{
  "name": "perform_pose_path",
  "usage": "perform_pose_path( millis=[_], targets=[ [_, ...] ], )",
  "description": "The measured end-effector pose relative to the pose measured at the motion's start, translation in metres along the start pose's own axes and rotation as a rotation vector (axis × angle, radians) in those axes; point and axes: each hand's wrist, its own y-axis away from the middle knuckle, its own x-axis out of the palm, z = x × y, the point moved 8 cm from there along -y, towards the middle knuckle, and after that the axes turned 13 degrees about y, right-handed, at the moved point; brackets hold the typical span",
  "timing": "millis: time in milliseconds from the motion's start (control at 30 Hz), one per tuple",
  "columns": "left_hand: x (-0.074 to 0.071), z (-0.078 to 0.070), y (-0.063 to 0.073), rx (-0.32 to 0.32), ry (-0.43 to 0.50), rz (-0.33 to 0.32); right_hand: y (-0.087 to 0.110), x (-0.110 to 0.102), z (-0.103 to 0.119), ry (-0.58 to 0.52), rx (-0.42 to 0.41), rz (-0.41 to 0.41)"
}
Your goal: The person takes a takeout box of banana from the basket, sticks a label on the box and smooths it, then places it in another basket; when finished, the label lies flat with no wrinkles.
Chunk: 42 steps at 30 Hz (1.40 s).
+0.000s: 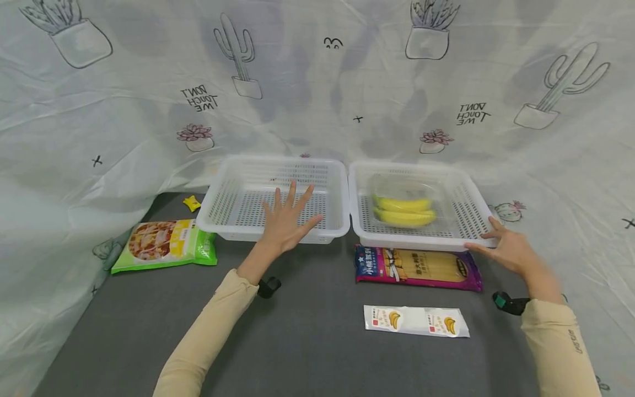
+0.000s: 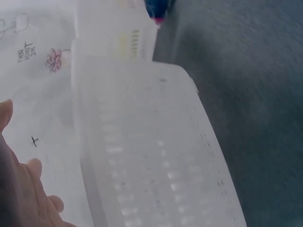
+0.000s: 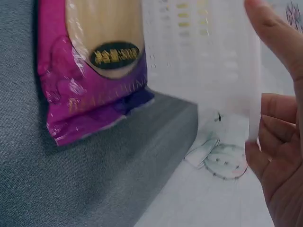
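My left hand [image 1: 286,223] is spread over the left white plastic basket [image 1: 235,230], its fingers straight and holding nothing. In the left wrist view some fingertips [image 2: 34,166] show beside the blurred basket. My right hand [image 1: 516,252] grips the front right corner of the right white plastic basket [image 1: 392,241], thumb along the front rim and fingers at the side. Inside that basket lies a clear plastic box [image 1: 389,184] with yellow bananas [image 1: 404,218]. A purple pack of pasta [image 1: 421,268] lies just in front of it; its end shows close up in the right wrist view.
A green food bag [image 1: 163,247] lies left of the baskets, with a small yellow packet [image 1: 192,203] behind it. A white strip with banana labels [image 1: 416,321] lies nearer me on the grey table [image 1: 317,342]. A printed cloth [image 1: 297,99] hangs behind.
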Motion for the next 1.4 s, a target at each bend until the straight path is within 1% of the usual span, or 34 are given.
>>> perform_pose_path(
  millis=[133,233,300,400,467,533,600,633,767,833,967,1067,1200,1400],
  targets=[
    [0.003,-0.014,-0.004,0.026,0.093,0.012,0.004,-0.004,-0.012,-0.08,0.011,-0.075],
    [0.004,-0.027,-0.009,0.07,0.183,-0.004,0.008,-0.006,-0.019,-0.112,0.03,-0.113],
    [0.004,-0.035,-0.015,0.104,0.271,-0.026,0.01,-0.006,-0.023,-0.11,0.05,-0.13],
    [0.003,-0.046,-0.023,0.138,0.456,-0.062,0.012,-0.009,-0.026,-0.088,0.059,-0.151],
    [0.003,-0.051,-0.028,0.127,0.6,-0.071,0.011,-0.011,-0.026,-0.076,0.056,-0.155],
    [0.006,-0.055,-0.032,0.106,0.722,-0.075,0.009,-0.011,-0.025,-0.069,0.052,-0.15],
    [0.01,-0.059,-0.037,0.082,0.809,-0.073,0.007,-0.011,-0.025,-0.056,0.052,-0.14],
    [0.013,-0.061,-0.039,0.072,0.837,-0.073,0.006,-0.011,-0.024,-0.055,0.056,-0.134],
    [0.024,-0.069,-0.045,0.035,0.884,-0.081,0.003,-0.011,-0.022,-0.019,0.058,-0.127],
    [0.029,-0.073,-0.046,0.012,0.891,-0.085,0.001,-0.01,-0.021,-0.018,0.054,-0.13],
    [0.04,-0.081,-0.05,-0.018,0.898,-0.064,-0.001,-0.01,-0.019,-0.037,0.048,-0.126],
    [0.048,-0.088,-0.052,-0.023,0.899,-0.045,-0.002,-0.011,-0.018,-0.039,0.042,-0.119],
    [0.054,-0.096,-0.056,-0.018,0.908,-0.042,-0.003,-0.013,-0.016,-0.032,0.032,-0.121],
    [0.064,-0.101,-0.064,-0.027,0.918,-0.046,-0.002,-0.015,-0.015,-0.049,0.04,-0.133]
  ],
)
